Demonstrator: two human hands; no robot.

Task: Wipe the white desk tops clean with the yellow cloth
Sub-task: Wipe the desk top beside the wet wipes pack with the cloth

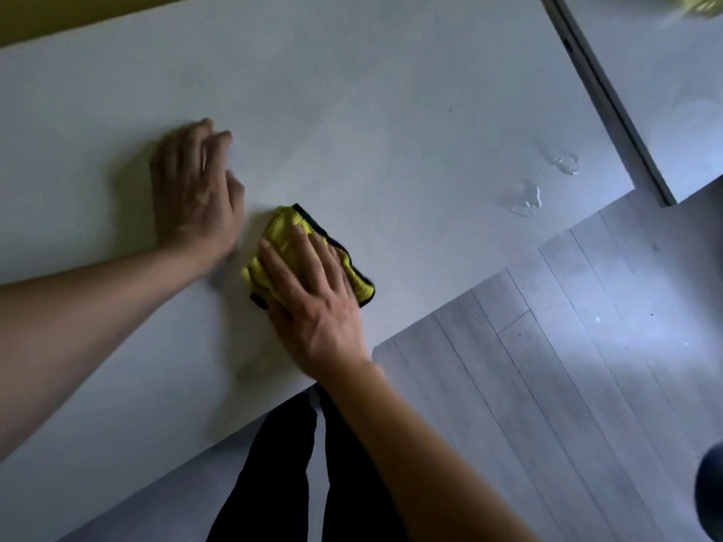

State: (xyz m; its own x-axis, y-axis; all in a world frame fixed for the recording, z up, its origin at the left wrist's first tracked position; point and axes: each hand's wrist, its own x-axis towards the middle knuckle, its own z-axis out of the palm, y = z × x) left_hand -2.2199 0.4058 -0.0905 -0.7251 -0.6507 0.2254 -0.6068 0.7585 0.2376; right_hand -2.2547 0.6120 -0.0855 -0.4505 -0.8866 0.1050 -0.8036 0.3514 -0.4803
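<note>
Wiping: right hand (313,303) presses flat, fingers straight, on yellow cloth (291,248)
Cloth: bunched, fuzzy yellow, black edging, on white desk top (352,111)
Left hand (195,189): flat, holding nothing, beside cloth

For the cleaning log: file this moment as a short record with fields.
surface: white desk top, a second one beside it across a gap
tool: folded yellow microfibre cloth with black edging
right hand: pressed flat on the cloth
left hand: rests palm down on the desk
unwiped: wet patches near the desk's right end
floor: grey planks
</note>
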